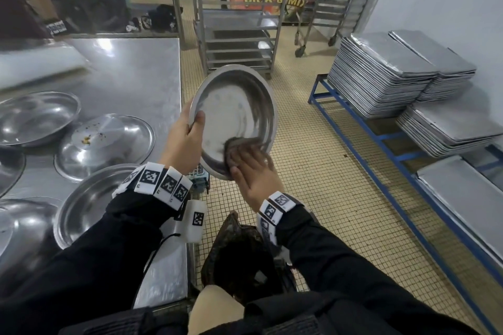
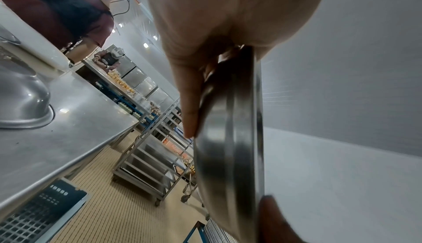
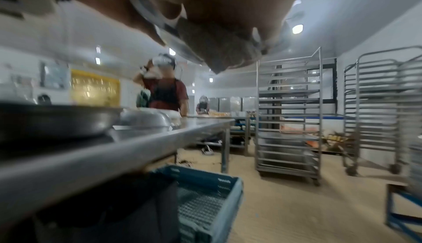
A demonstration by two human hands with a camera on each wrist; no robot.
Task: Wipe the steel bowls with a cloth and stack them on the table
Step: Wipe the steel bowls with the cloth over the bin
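I hold a shallow steel bowl tilted up over the floor, just right of the steel table. My left hand grips its left rim, thumb inside and fingers behind; the left wrist view shows the bowl edge-on in that grip. My right hand presses a brownish cloth flat against the bowl's lower inside. That cloth shows blurred under the palm in the right wrist view. Several other steel bowls lie on the table: one upright, one upside down and one near my left sleeve.
A blue crate sits on the floor under the table edge. Wheeled tray racks stand ahead on the tiled floor. Stacked baking trays rest on a blue frame at right. Other people work at the far tables.
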